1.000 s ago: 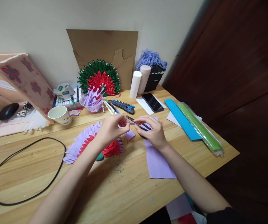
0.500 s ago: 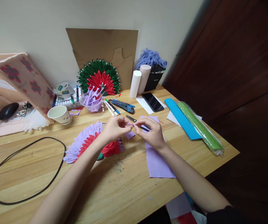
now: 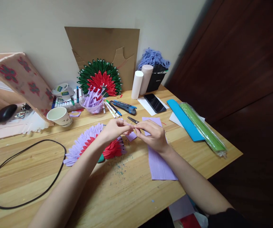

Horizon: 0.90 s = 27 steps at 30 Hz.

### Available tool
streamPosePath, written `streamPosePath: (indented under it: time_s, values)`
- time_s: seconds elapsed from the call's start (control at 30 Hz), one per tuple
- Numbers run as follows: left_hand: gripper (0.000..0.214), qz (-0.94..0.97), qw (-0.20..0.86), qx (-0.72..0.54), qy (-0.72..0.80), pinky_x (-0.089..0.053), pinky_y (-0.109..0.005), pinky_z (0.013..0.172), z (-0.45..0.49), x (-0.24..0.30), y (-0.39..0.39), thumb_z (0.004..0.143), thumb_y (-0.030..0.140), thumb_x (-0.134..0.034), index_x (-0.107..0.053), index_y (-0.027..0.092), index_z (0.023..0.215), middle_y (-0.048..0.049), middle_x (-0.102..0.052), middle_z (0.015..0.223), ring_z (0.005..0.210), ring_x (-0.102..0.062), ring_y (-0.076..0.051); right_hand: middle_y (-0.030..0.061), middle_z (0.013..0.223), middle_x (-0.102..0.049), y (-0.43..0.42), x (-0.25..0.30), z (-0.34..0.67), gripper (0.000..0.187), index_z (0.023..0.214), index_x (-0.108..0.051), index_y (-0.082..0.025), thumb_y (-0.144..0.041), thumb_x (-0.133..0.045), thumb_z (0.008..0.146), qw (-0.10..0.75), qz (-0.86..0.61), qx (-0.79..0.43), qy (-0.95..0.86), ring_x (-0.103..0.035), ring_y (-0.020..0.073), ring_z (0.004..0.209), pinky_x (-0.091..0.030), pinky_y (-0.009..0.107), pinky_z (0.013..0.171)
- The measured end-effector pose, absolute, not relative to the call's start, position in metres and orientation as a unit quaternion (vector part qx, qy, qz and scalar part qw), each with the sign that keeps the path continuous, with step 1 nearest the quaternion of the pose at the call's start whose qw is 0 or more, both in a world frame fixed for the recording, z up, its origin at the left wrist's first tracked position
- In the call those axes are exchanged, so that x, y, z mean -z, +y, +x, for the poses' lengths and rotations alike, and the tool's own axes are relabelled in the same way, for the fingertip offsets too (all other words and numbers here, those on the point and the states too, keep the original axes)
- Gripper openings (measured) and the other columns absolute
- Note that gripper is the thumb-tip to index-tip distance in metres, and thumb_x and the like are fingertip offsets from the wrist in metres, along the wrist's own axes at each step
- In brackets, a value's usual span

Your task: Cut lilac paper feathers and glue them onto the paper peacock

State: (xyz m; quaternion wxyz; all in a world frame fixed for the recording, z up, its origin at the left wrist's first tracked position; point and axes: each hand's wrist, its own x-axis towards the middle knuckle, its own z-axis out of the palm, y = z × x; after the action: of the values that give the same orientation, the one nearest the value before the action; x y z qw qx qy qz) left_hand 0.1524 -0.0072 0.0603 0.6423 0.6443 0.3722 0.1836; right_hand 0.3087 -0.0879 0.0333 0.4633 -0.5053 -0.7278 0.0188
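Note:
My left hand (image 3: 116, 130) and my right hand (image 3: 152, 134) meet fingertip to fingertip above the table. Both are pinched on a small twisted piece of purple crepe paper, mostly hidden by the fingers. Under my left forearm lies a fan-shaped paper craft (image 3: 82, 145) with purple outer petals, red inner petals and a green part. Beneath my right hand stretches a strip of purple crepe paper (image 3: 160, 164). A small purple paper piece (image 3: 131, 136) rests just below the fingertips. Scissors (image 3: 133, 119) lie behind the hands, partly covered by the right one.
At the back stand a green-and-red fan craft (image 3: 100, 76), a bowl of purple scraps (image 3: 93, 103) and a paper cup (image 3: 59, 117). Pens and a utility knife (image 3: 126, 109) lie nearby. A phone (image 3: 154, 103), blue paper (image 3: 185, 120) and a green roll (image 3: 203, 129) are rightward. A black cable (image 3: 63, 167) loops left.
My fingertips have drawn closer together, and the left fingers have curled further over the purple paper, so less of it shows. The view has shifted very slightly.

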Motion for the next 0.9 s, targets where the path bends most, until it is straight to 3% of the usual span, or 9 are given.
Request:
streamPosePath:
  time_s: [0.27, 0.5, 0.63, 0.8, 0.9]
  values:
    - [0.017, 0.672, 0.607, -0.226, 0.359, -0.046, -0.022, 0.058, 0.155, -0.063, -0.013, 0.066, 0.026, -0.065, -0.066, 0.01, 0.072, -0.0033, -0.065, 0.065, 0.058, -0.058, -0.01, 0.0013, 0.076, -0.064, -0.085, -0.031, 0.305, 0.005, 0.079, -0.062, -0.018, -0.018, -0.059, 0.075, 0.547, -0.534, -0.225, -0.604, -0.062, 0.013, 0.069, -0.053, 0.025, 0.066]
    - [0.011, 0.734, 0.504, -0.268, 0.368, -0.046, -0.022, 0.054, 0.153, -0.067, -0.017, 0.064, 0.02, -0.063, -0.063, 0.01, 0.069, -0.0038, -0.064, 0.064, 0.057, -0.058, -0.011, 0.0012, 0.07, -0.064, -0.085, -0.03, 0.307, 0.002, 0.074, -0.062, -0.017, -0.018, -0.061, 0.072, 0.544, -0.549, -0.275, -0.572, -0.061, 0.0129, 0.064, -0.051, 0.025, 0.064]
    - [0.011, 0.739, 0.462, -0.299, 0.387, -0.049, -0.024, 0.056, 0.145, -0.071, -0.009, 0.066, 0.02, -0.063, -0.063, 0.009, 0.069, -0.0055, -0.065, 0.066, 0.058, -0.059, -0.012, 0.0035, 0.068, -0.065, -0.081, -0.031, 0.312, 0.01, 0.07, -0.061, -0.016, -0.025, -0.064, 0.069, 0.555, -0.564, -0.315, -0.524, -0.061, 0.0146, 0.062, -0.05, 0.027, 0.061]
    - [0.022, 0.839, 0.358, -0.325, 0.25, -0.049, -0.028, 0.076, 0.143, -0.07, -0.009, 0.073, 0.022, -0.064, -0.066, 0.015, 0.094, -0.0063, -0.069, 0.09, 0.081, -0.063, -0.015, 0.0029, 0.062, -0.064, -0.076, -0.032, 0.314, 0.016, 0.068, -0.063, -0.014, -0.029, -0.067, 0.066, 0.522, -0.579, -0.392, -0.489, -0.059, 0.0127, 0.057, -0.047, 0.024, 0.055]
    - [0.017, 0.888, 0.298, -0.291, 0.197, -0.048, -0.027, 0.072, 0.146, -0.067, -0.011, 0.078, 0.023, -0.06, -0.068, 0.018, 0.092, -0.005, -0.069, 0.087, 0.078, -0.062, -0.014, 0.0011, 0.059, -0.062, -0.077, -0.032, 0.313, 0.017, 0.068, -0.064, -0.014, -0.03, -0.067, 0.067, 0.512, -0.57, -0.426, -0.481, -0.055, 0.0096, 0.052, -0.044, 0.022, 0.051]
